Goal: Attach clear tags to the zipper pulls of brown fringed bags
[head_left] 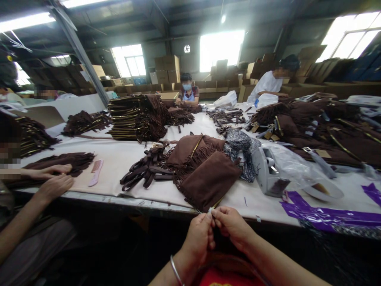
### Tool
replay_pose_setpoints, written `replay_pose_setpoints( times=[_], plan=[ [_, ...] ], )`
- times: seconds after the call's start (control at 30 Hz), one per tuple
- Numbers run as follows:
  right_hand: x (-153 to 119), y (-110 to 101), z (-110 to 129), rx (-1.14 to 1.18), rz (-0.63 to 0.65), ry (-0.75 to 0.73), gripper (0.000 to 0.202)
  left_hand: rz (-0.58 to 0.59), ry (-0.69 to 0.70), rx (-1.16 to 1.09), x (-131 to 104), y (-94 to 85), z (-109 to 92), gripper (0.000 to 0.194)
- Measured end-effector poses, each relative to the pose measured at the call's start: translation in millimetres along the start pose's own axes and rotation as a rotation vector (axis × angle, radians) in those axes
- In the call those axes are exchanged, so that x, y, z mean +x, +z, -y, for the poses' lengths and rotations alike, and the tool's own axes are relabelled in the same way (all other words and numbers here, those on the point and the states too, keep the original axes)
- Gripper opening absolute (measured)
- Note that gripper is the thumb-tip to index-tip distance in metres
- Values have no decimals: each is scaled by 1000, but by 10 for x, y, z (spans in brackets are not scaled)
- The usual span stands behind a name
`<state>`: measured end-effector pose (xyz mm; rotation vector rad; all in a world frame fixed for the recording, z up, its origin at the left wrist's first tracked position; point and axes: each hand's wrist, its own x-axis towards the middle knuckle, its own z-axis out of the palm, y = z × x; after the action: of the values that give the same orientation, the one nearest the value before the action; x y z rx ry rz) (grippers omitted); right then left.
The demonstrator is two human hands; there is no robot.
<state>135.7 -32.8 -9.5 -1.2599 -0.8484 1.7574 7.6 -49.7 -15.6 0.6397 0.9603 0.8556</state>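
A brown fringed bag (211, 176) lies at the table's front edge, its gold zipper edge pointing toward me. My left hand (200, 234) and my right hand (233, 226) meet at its near corner, both closed in a pinch at the zipper's end. A small pale bit shows between the fingertips, too small to name. Behind this bag rests another brown fringed bag (186, 151), partly covered. To their left is a heap of dark brown straps (147, 169).
A grey tape dispenser (269, 171) stands right of the bags, beside purple plastic tape (315, 212). A tall stack of brown bags (135, 117) is behind. At left, a co-worker's hands (56, 180) press on brown fringe near a pink comb (95, 172). More bags (300, 123) pile up right.
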Motion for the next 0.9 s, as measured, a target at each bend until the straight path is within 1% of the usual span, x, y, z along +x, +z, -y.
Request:
replay_pose_setpoints(
  times=[0.1, 0.2, 0.37, 0.5, 0.63, 0.77, 0.83, 0.9],
  plan=[
    [9, -14, -48, 32, 2, 5, 43, 37, -47, -177, -18, 19, -1, 40],
    [9, -37, -67, 53, 27, -11, 44, 68, -94, -290, -16, 12, 3, 39],
    [3, -58, -52, 104, 82, -15, 41, 125, -127, -350, 11, -21, 1, 36],
    [0, -55, -45, 147, 91, -2, 36, 151, -129, -367, 24, -51, 0, 35],
    [7, -38, -93, 155, 53, 24, 31, 160, -157, -380, 36, -77, 27, 36],
    [22, -2, -171, 114, -41, 67, 29, 146, -165, -360, 50, -72, 49, 37],
    [27, 15, -197, 62, -85, 62, 29, 116, -165, -315, 48, -57, 44, 39],
    [28, 21, -211, -25, -129, 32, 29, 59, -163, -207, 34, -43, 26, 40]
  ],
)
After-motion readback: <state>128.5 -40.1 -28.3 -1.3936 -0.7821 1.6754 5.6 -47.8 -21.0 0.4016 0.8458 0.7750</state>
